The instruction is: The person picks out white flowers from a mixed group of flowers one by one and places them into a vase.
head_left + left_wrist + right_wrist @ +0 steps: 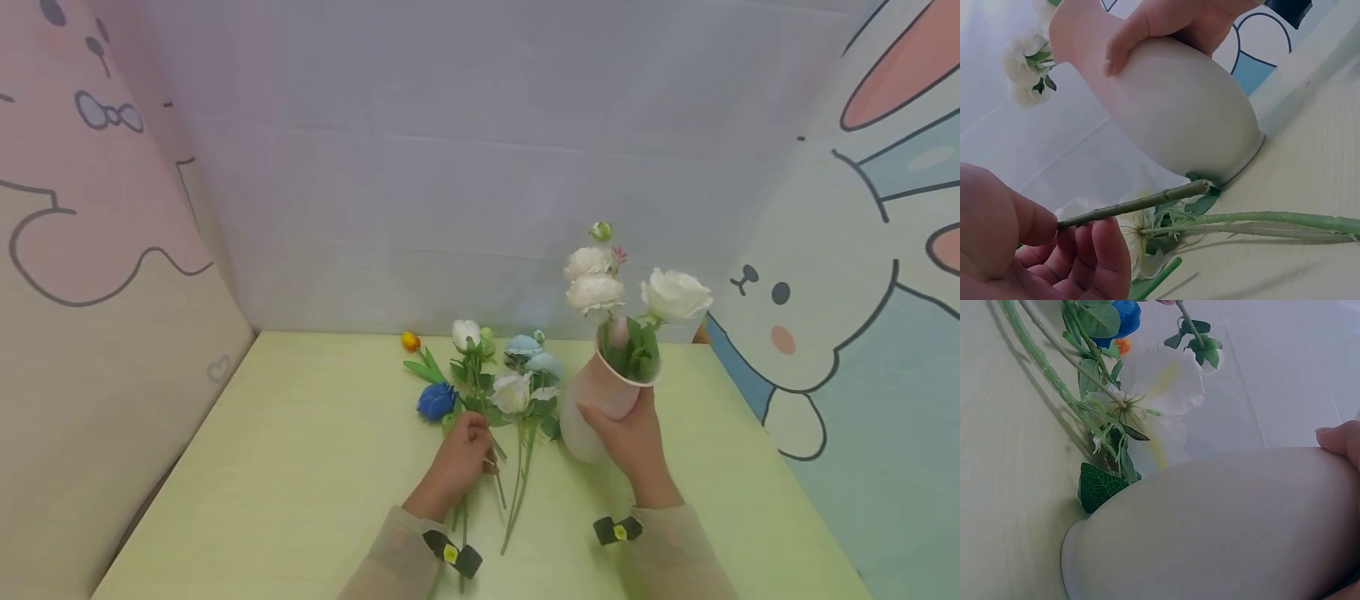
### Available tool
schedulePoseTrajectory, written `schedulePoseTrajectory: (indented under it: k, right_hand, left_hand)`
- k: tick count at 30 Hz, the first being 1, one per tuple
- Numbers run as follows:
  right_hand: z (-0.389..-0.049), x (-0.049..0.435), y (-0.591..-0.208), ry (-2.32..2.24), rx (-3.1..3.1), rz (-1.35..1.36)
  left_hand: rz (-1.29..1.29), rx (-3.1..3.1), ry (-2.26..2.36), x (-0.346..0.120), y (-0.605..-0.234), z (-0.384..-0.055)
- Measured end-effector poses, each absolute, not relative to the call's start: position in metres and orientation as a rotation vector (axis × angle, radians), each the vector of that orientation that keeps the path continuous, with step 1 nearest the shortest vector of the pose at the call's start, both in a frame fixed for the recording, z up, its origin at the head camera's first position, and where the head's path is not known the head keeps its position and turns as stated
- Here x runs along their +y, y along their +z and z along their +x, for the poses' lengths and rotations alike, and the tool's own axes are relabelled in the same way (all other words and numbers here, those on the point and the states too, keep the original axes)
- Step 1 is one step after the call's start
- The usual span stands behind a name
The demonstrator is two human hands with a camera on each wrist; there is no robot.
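My right hand (630,433) grips a pinkish-white vase (581,417) near its neck, thumb on the near side. The vase leans to the right, with its base low at the table. Out of its mouth rise white flowers (595,292), a larger white rose (675,294) and green leaves. To the left, my left hand (467,454) pinches a green flower stem (1135,205) between thumb and fingers. The stem's cut end points toward the vase in the left wrist view. Its blossom, probably the white flower (466,334), cannot be traced for certain.
Between hand and vase lie a white flower (512,392) with long stems and pale blue flowers (525,347). A blue flower (437,401) and an orange tulip (410,341) lie left of them. Cloth walls enclose the pale table (300,467) at the back and sides.
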State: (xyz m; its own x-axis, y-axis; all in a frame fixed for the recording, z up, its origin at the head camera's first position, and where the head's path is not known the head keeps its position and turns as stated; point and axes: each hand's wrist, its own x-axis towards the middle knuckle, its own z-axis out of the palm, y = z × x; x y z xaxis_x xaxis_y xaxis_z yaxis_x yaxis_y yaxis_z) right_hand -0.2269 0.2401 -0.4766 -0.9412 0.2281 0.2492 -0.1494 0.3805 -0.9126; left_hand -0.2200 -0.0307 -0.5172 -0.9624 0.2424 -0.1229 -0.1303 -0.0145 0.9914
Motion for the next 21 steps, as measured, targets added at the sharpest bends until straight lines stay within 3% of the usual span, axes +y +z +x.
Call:
schedulePoseTrajectory:
  k: [21]
  right_hand:
    - [-0.2273,0.2397,-0.476,1.563,-2.336,-0.106]
  left_hand:
    - [0.061,1.952,2.252,-0.0394,-0.5117,-0.2263]
